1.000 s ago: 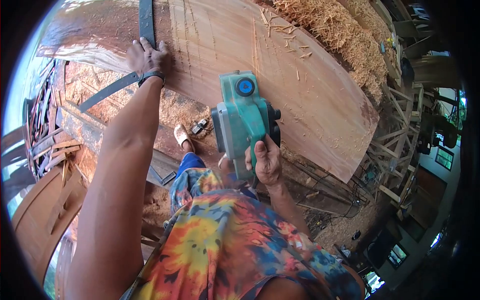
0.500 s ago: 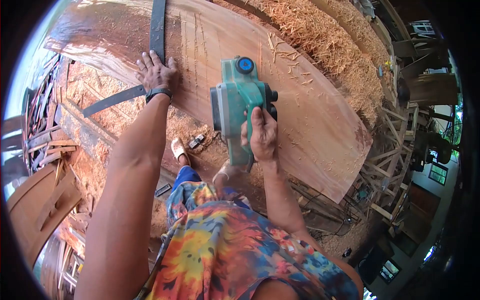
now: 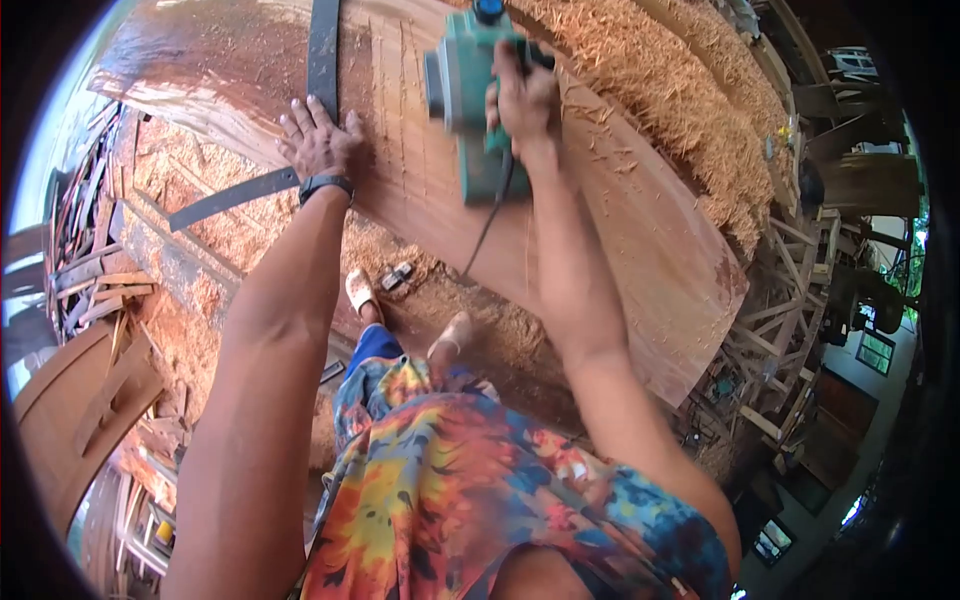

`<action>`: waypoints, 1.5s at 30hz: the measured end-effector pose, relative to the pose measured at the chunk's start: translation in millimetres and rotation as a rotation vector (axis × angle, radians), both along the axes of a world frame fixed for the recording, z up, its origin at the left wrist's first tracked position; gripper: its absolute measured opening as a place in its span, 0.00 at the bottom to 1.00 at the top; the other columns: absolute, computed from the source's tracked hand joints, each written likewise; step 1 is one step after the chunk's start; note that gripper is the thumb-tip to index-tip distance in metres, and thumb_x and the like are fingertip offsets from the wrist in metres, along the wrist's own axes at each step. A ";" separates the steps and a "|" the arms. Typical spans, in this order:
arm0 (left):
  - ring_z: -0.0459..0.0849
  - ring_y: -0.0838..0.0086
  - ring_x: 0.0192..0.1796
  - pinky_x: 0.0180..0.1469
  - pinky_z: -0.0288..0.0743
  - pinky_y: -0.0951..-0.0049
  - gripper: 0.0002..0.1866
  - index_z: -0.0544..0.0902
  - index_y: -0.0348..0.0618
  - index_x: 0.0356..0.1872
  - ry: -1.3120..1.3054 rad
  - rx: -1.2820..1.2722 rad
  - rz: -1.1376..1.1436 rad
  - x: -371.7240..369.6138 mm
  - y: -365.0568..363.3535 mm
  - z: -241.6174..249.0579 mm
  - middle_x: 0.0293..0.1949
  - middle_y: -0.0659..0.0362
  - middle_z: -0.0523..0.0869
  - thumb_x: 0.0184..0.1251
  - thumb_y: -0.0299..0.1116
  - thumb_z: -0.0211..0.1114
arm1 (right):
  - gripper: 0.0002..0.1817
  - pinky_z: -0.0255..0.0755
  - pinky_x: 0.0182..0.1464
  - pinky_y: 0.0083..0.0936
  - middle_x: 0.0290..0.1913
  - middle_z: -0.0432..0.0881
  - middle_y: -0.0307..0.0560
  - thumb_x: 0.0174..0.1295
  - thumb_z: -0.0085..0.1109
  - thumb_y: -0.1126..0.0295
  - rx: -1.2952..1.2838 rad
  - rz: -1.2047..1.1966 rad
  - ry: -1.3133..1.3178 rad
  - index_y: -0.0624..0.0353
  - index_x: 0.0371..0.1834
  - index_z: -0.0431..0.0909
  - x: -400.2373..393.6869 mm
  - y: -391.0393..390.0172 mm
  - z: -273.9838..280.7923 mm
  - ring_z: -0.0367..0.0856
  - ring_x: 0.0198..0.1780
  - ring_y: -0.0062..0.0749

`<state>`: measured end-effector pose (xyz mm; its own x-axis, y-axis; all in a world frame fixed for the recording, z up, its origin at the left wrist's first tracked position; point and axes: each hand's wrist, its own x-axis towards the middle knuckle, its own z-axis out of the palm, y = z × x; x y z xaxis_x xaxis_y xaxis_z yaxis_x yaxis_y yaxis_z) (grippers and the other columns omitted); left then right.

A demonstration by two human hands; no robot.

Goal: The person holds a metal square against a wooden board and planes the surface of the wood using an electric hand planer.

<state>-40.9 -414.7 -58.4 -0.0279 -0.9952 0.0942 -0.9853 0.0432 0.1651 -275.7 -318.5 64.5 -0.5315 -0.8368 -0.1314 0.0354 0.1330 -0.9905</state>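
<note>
A green electric hand planer (image 3: 482, 75) rests on a wide wooden slab (image 3: 640, 280), near the slab's far edge. My right hand (image 3: 525, 100) is wrapped round the planer's handle, and a dark cord trails from its back end. On the slab's near edge my left hand (image 3: 322, 143) lies flat with fingers spread. Its fingertips touch a dark flat strap or strip (image 3: 323, 55) that crosses the slab. A second dark strip (image 3: 235, 198) sticks out beside the left wrist, which wears a black band.
Wood shavings (image 3: 630, 85) are heaped beyond the slab. Scrap wood (image 3: 95, 240) is piled at the left, and a timber frame (image 3: 785, 320) stands at the right. My feet in light clogs (image 3: 362, 290) are on the shaving-strewn ground below.
My right hand has pushed the planer away from my body, across the slab toward its far edge. The left hand stays at nearly the same spot.
</note>
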 end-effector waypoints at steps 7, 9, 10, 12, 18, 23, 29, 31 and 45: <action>0.51 0.48 0.85 0.83 0.39 0.40 0.44 0.63 0.45 0.82 0.047 -0.089 -0.040 1.0 -0.4 -4.0 0.84 0.48 0.57 0.72 0.62 0.51 | 0.29 0.67 0.16 0.27 0.17 0.73 0.39 0.74 0.57 0.40 -0.030 0.066 0.045 0.57 0.32 0.75 -36.4 -86.1 -20.1 0.73 0.14 0.26; 0.51 0.48 0.85 0.83 0.40 0.39 0.44 0.63 0.45 0.82 0.042 -0.105 -0.038 0.9 -3.1 -7.9 0.84 0.48 0.57 0.72 0.62 0.50 | 0.31 0.68 0.16 0.27 0.17 0.74 0.40 0.74 0.55 0.37 0.014 0.049 -0.026 0.57 0.32 0.76 -24.3 -58.9 -11.3 0.73 0.14 0.26; 0.51 0.48 0.85 0.83 0.40 0.39 0.44 0.63 0.46 0.82 0.034 -0.104 -0.035 1.7 -2.6 -9.4 0.84 0.48 0.57 0.72 0.63 0.50 | 0.32 0.68 0.16 0.27 0.18 0.75 0.40 0.74 0.54 0.36 0.033 0.045 -0.062 0.57 0.32 0.76 -10.9 -37.8 1.1 0.73 0.14 0.26; 0.51 0.48 0.86 0.83 0.40 0.39 0.43 0.62 0.46 0.82 0.024 -0.103 -0.028 2.0 -4.5 -9.1 0.84 0.48 0.57 0.72 0.63 0.50 | 0.30 0.68 0.17 0.25 0.19 0.75 0.39 0.73 0.56 0.37 -0.020 0.057 -0.097 0.59 0.37 0.76 15.2 15.6 22.2 0.73 0.16 0.24; 0.50 0.49 0.86 0.83 0.40 0.40 0.43 0.61 0.47 0.82 0.020 -0.078 -0.019 0.7 -5.8 -10.0 0.85 0.50 0.55 0.74 0.62 0.49 | 0.25 0.64 0.19 0.19 0.21 0.72 0.32 0.71 0.65 0.43 0.069 0.066 -0.214 0.57 0.41 0.74 85.0 190.7 15.9 0.69 0.18 0.14; 0.50 0.51 0.86 0.83 0.40 0.42 0.42 0.60 0.48 0.83 -0.013 -0.060 -0.005 -0.8 -1.7 -8.5 0.85 0.51 0.55 0.75 0.63 0.47 | 0.31 0.66 0.24 0.18 0.24 0.74 0.35 0.71 0.62 0.39 0.219 0.101 -0.248 0.62 0.47 0.74 123.9 317.1 18.1 0.72 0.22 0.16; 0.48 0.50 0.86 0.84 0.39 0.42 0.42 0.60 0.47 0.83 0.037 -0.046 -0.011 0.1 1.1 0.0 0.85 0.50 0.55 0.75 0.62 0.48 | 0.39 0.67 0.26 0.19 0.24 0.75 0.40 0.66 0.64 0.34 0.263 0.102 -0.334 0.66 0.52 0.74 121.4 342.5 10.4 0.73 0.24 0.19; 0.48 0.50 0.86 0.83 0.39 0.42 0.42 0.60 0.46 0.83 0.049 -0.054 -0.014 -0.3 0.8 -0.5 0.85 0.50 0.55 0.75 0.62 0.48 | 0.38 0.67 0.26 0.19 0.24 0.75 0.40 0.66 0.64 0.34 0.254 0.109 -0.329 0.66 0.51 0.74 118.4 331.9 10.8 0.73 0.24 0.19; 0.50 0.50 0.86 0.83 0.42 0.40 0.42 0.61 0.45 0.82 0.045 -0.035 0.002 -2.8 4.1 3.7 0.85 0.50 0.55 0.75 0.59 0.52 | 0.32 0.73 0.27 0.30 0.18 0.77 0.41 0.71 0.61 0.38 0.192 0.044 0.045 0.63 0.34 0.77 94.1 198.6 1.6 0.80 0.21 0.26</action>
<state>-43.7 -410.6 -54.6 -0.0210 -0.9913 0.1298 -0.9771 0.0478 0.2075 -181.7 -119.9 66.2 -0.5037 -0.8212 -0.2682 -0.0180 0.3204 -0.9471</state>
